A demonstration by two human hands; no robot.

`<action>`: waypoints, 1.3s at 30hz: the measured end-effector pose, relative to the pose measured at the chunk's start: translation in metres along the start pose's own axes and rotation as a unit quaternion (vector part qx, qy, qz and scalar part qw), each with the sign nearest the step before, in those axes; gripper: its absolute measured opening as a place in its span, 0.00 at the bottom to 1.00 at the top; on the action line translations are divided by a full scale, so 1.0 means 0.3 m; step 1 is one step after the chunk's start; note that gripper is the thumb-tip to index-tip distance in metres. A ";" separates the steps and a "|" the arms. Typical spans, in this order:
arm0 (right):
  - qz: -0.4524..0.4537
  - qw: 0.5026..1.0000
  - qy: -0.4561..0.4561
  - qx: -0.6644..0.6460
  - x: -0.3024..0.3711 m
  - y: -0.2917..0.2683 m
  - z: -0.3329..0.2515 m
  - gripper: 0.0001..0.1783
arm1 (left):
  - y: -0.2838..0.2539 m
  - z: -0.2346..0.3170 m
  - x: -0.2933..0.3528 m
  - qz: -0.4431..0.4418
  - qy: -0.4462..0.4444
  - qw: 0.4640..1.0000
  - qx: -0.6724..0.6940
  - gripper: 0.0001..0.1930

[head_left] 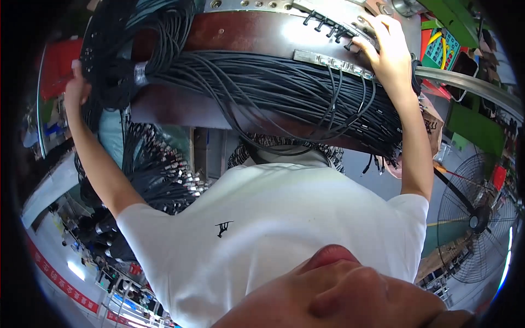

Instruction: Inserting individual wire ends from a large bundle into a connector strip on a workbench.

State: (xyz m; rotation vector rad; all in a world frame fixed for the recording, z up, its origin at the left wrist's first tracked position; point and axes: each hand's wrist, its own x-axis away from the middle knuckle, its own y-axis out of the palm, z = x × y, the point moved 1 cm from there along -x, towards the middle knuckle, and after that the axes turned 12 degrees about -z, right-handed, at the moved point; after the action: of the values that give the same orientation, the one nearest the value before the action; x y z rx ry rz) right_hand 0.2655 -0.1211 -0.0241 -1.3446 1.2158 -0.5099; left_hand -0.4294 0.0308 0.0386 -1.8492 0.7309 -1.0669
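My right hand [387, 52] is at the far right of the bench, thumb and fingers around the end of a narrow metal bar [350, 34]. Several short black pins or plugs [325, 27] stick out along the bar's near side. Just nearer lies a second metal strip [322, 59] with small slots, from which thin black cables hang. My left hand [77, 92] is out at the far left, beside a thick hanging mass of black cables [109, 65]. Its fingers are partly bent, and whether they hold anything is hidden.
A long bundle of black cables [262, 82], tied with a pale band [140, 72], lies across the dark red-brown bench [246, 33]. More cables with silvery ends [183, 172] hang at lower left. A floor fan [478, 218] and a green control panel [445, 46] stand at right.
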 end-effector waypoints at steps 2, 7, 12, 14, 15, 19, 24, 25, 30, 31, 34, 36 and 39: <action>-0.087 0.994 0.027 -0.065 0.096 -0.004 -0.017 0.15 | 0.037 0.252 0.182 0.217 0.138 0.961 -0.101 0.19; -0.147 0.976 0.070 -0.144 0.149 0.017 -0.113 0.09 | 0.184 0.972 0.838 -0.447 0.516 0.616 0.393 0.23; -0.097 0.987 0.024 -0.129 -0.018 -0.039 -0.041 0.09 | 0.331 1.238 1.199 -0.624 0.399 0.420 0.524 0.22; -0.051 0.990 0.059 -0.121 -0.155 0.018 0.060 0.11 | 0.209 1.298 1.141 -0.605 0.383 0.425 0.554 0.17; -0.003 0.979 0.083 -0.187 -0.232 0.054 0.071 0.13 | 0.175 1.336 1.075 -0.618 0.314 0.355 0.627 0.15; -0.004 0.988 0.090 -0.123 -0.239 0.050 0.102 0.13 | 0.119 1.560 0.832 -0.595 0.423 0.195 0.655 0.09; -0.016 0.996 0.091 -0.021 -0.246 0.069 0.127 0.14 | 0.097 1.600 0.769 -0.136 0.678 0.593 0.413 0.10; -0.020 0.996 0.090 0.001 -0.242 0.067 0.130 0.14 | 0.097 1.599 0.757 -0.137 0.677 0.592 0.415 0.10; -0.040 0.988 0.094 0.116 -0.228 0.077 0.161 0.14 | 0.044 1.486 0.691 0.013 0.591 0.763 0.259 0.12; -0.047 0.985 0.096 0.137 -0.223 0.088 0.170 0.14 | 0.056 1.516 0.688 0.008 0.593 0.762 0.260 0.12; -0.085 0.983 0.112 0.115 -0.278 0.075 0.127 0.15 | 0.086 1.564 0.615 0.208 0.677 0.665 0.239 0.13; -0.087 0.981 0.142 0.100 -0.263 0.086 0.142 0.16 | 0.083 1.587 0.637 0.243 0.662 0.655 0.271 0.14; -0.108 0.966 0.213 0.101 -0.258 0.133 0.204 0.17 | 0.105 1.614 0.636 0.240 0.641 0.653 0.323 0.14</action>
State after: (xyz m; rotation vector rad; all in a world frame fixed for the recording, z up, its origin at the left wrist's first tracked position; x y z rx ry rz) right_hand 0.2770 -0.0175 -0.0453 -1.2336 1.3226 -1.0942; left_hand 0.0847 0.0498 -0.0464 -0.0028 1.2583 -1.8586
